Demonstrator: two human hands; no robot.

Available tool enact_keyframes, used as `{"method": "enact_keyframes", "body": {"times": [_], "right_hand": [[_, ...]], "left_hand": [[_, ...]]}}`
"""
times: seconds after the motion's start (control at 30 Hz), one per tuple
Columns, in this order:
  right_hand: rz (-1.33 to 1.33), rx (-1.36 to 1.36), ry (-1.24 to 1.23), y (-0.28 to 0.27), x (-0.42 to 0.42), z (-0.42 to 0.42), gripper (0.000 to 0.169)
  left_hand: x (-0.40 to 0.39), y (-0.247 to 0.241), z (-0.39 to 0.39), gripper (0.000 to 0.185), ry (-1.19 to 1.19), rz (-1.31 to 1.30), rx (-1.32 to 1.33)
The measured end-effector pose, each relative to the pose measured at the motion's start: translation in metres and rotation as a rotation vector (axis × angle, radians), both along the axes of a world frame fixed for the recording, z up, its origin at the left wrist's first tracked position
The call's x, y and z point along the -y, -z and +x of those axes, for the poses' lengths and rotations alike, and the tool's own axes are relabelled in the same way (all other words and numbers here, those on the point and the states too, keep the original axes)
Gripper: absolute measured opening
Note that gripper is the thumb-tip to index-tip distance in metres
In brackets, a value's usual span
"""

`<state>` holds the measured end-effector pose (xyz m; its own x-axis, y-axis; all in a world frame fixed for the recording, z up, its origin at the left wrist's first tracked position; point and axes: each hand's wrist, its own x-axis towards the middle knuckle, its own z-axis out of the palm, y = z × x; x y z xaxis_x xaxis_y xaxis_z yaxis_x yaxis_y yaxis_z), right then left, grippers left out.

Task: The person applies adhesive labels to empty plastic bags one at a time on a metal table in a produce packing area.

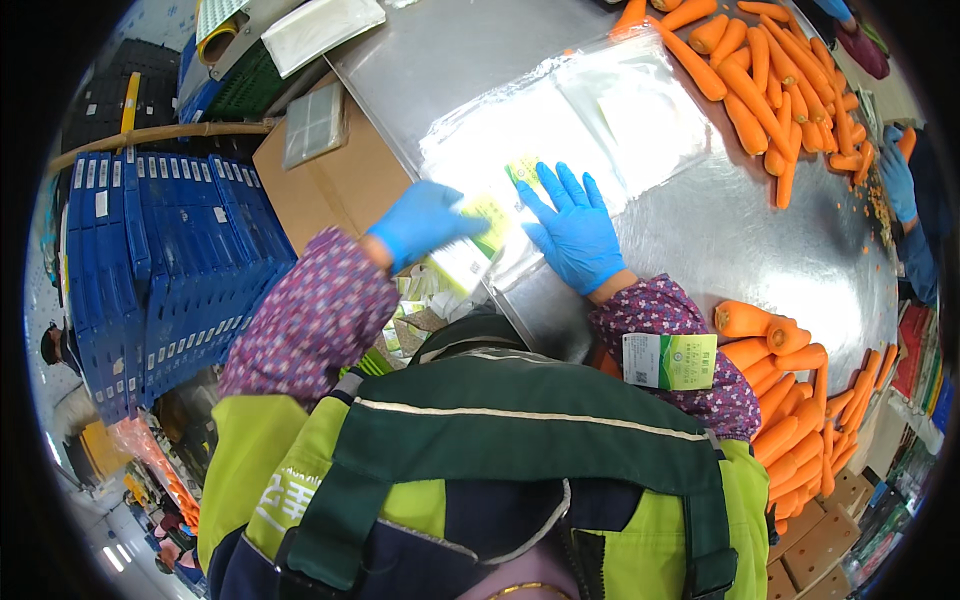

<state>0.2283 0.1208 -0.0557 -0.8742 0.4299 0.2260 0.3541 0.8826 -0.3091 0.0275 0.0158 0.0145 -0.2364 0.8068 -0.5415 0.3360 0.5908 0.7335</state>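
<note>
My left hand [420, 225], in a blue glove, grips a green-and-white printed label [459, 271]; both are blurred. Just beside it, my gloved right hand [576, 238] lies palm down with fingers spread on a stack of clear plastic bags [652, 127]. Another green label [523, 172] sits on the bags by my right fingertips, partly hidden by them. The bags rest on a steel table [675, 232], and glare washes out much of their surface. A further green-and-white label [669, 361] clings to my right sleeve.
Loose carrots [772, 82] cover the far right of the table, with another carrot heap [795, 427] at my right. A co-worker's gloved hand [898, 176] holds a carrot across from me. Leftward stand a cardboard box [322, 187] and stacked blue crates [180, 262].
</note>
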Motion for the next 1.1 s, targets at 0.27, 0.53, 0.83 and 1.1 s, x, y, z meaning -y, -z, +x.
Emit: {"method": "enact_keyframes", "body": {"times": [0.27,0.53,0.83,1.1], "right_hand": [[-0.268,-0.286,-0.012,0.004,-0.006,0.006,0.026],[-1.019,-0.511,0.352,0.002,-0.024,0.009,0.011],[-0.654,-1.078,0.784,-0.038,-0.064,0.046,0.017],[0.037,-0.018,-0.017,-0.002,-0.005,-0.003,0.046]], "left_hand": [[0.055,-0.003,0.003,0.033,-0.373,0.205,0.41],[0.038,0.005,0.005,0.035,-0.342,0.267,0.457],[-0.015,0.037,0.009,0.025,-0.231,0.245,-0.03],[-0.063,0.067,0.019,0.035,-0.19,0.227,-0.299]]}}
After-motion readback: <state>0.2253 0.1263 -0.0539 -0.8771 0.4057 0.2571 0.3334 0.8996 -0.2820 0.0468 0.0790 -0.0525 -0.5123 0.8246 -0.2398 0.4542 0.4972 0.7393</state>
